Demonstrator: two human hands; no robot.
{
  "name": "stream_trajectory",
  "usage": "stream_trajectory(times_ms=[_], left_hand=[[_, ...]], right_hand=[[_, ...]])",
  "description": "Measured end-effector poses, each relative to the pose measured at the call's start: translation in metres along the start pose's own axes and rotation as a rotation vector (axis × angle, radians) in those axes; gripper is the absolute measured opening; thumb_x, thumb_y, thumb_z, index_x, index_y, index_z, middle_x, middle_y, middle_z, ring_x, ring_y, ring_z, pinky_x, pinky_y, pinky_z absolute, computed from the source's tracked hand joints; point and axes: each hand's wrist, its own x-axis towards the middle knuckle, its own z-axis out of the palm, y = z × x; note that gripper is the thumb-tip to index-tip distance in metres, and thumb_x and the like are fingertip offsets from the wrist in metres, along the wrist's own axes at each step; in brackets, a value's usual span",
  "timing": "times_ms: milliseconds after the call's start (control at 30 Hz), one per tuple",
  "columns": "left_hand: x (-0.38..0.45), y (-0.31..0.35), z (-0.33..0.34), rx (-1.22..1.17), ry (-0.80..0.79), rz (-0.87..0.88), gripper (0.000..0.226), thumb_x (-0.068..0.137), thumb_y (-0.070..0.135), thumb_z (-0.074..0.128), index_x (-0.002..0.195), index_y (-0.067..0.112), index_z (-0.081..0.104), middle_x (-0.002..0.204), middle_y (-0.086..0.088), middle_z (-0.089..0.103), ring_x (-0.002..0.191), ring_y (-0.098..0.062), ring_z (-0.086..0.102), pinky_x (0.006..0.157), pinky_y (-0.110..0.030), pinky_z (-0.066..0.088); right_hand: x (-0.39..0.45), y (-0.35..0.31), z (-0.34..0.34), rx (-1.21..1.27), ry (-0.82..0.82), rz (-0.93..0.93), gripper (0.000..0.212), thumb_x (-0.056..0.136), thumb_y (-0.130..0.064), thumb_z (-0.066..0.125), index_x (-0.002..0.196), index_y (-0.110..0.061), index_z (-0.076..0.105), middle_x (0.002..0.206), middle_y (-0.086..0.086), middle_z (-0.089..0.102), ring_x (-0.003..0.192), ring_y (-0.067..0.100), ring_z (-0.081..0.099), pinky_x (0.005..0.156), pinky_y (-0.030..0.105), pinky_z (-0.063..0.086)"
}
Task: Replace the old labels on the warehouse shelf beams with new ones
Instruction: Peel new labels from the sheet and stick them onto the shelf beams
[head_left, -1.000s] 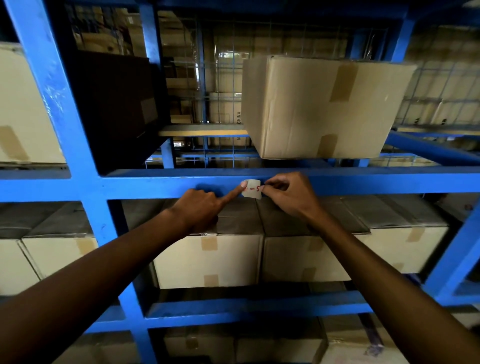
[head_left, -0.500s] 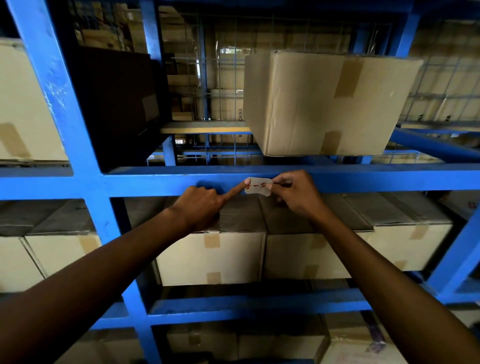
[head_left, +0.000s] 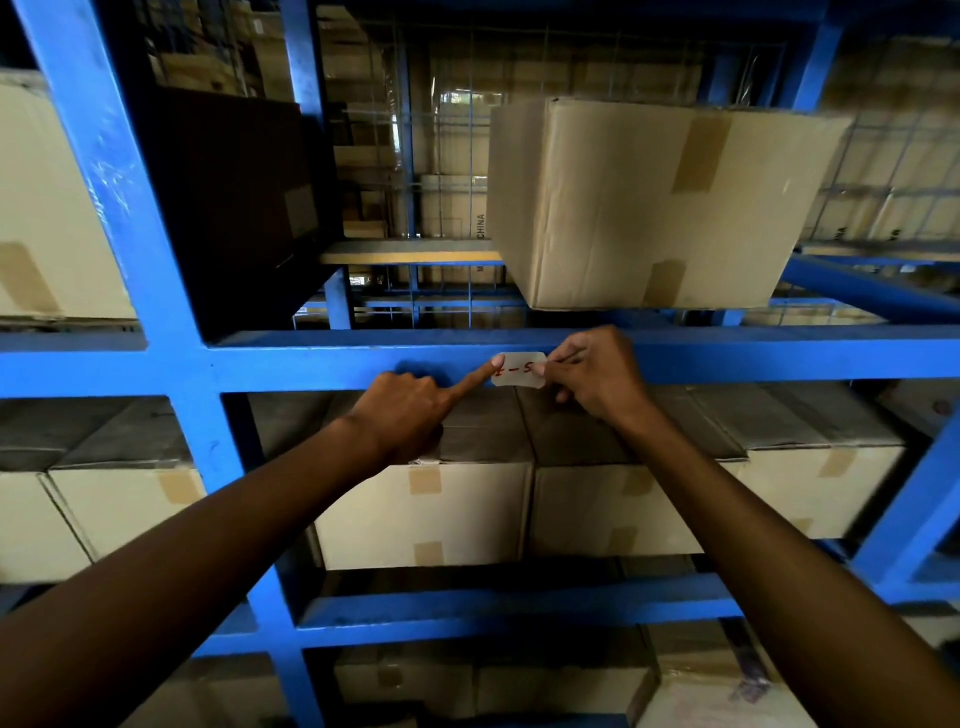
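A small white label (head_left: 519, 370) with red handwriting lies against the front face of the blue shelf beam (head_left: 311, 364) at mid height. My left hand (head_left: 410, 410) is curled into a fist with only the index finger out; its tip presses the label's left edge. My right hand (head_left: 597, 374) pinches the label's right edge between thumb and fingers. The label's lower edge hangs slightly below the beam.
A large taped cardboard box (head_left: 660, 202) rests on the shelf just above the beam. A row of taped boxes (head_left: 426, 514) fills the shelf below. A blue upright post (head_left: 135, 260) stands at the left. A dark box (head_left: 234, 197) sits upper left.
The label has been spread flatter and wider along the beam. My right hand has shifted slightly right with its edge; my left fingertip stays on the left edge.
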Motion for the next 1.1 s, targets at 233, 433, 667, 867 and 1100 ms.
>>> stream_trajectory(times_ms=[233, 433, 667, 867, 1100], left_hand=[[-0.001, 0.001, -0.001, -0.004, -0.006, -0.003, 0.105, 0.089, 0.021, 0.050, 0.122, 0.040, -0.048, 0.052, 0.003, 0.025, 0.043, -0.012, 0.024, 0.052, -0.031, 0.032], [0.000, 0.000, -0.003, -0.023, -0.010, 0.008, 0.105, 0.091, 0.023, 0.049, 0.116, 0.043, -0.051, 0.052, 0.004, 0.026, 0.043, -0.011, 0.028, 0.051, -0.029, 0.031], [0.001, -0.001, -0.004, 0.004, -0.025, 0.010, 0.101, 0.092, 0.025, 0.046, 0.117, 0.042, -0.050, 0.057, 0.002, 0.031, 0.043, -0.011, 0.026, 0.052, -0.028, 0.033], [0.000, -0.003, -0.005, 0.001, -0.019, -0.009, 0.093, 0.091, 0.023, 0.046, 0.127, 0.042, -0.037, 0.055, 0.002, 0.029, 0.044, -0.013, 0.027, 0.050, -0.029, 0.030], [0.001, 0.006, 0.003, -0.021, 0.007, 0.011, 0.091, 0.091, 0.026, 0.049, 0.133, 0.041, -0.030, 0.075, -0.004, 0.059, 0.049, -0.014, 0.034, 0.051, -0.029, 0.033]], right_hand=[[-0.002, 0.005, -0.010, -0.077, -0.051, 0.038, 0.013, 0.080, -0.023, 0.069, 0.071, -0.015, 0.065, 0.068, 0.002, 0.068, 0.052, 0.006, 0.059, 0.051, 0.017, 0.043], [0.003, 0.007, -0.020, -0.229, 0.014, -0.334, 0.025, 0.076, -0.029, 0.072, 0.095, -0.016, 0.063, 0.092, 0.002, 0.059, 0.077, 0.005, 0.050, 0.068, 0.022, 0.040], [0.043, -0.003, -0.021, -0.398, -0.168, -0.472, 0.047, 0.069, -0.042, 0.076, 0.105, -0.015, 0.064, 0.099, 0.004, 0.061, 0.093, 0.019, 0.057, 0.079, 0.035, 0.050], [0.056, 0.006, -0.029, -0.335, -0.272, -0.526, 0.041, 0.071, -0.032, 0.076, 0.103, -0.008, 0.070, 0.094, 0.007, 0.066, 0.088, 0.020, 0.059, 0.074, 0.034, 0.050], [0.047, 0.005, -0.025, -0.392, -0.197, -0.535, 0.047, 0.065, -0.048, 0.075, 0.094, -0.012, 0.067, 0.095, 0.005, 0.063, 0.086, 0.018, 0.056, 0.075, 0.036, 0.049]])
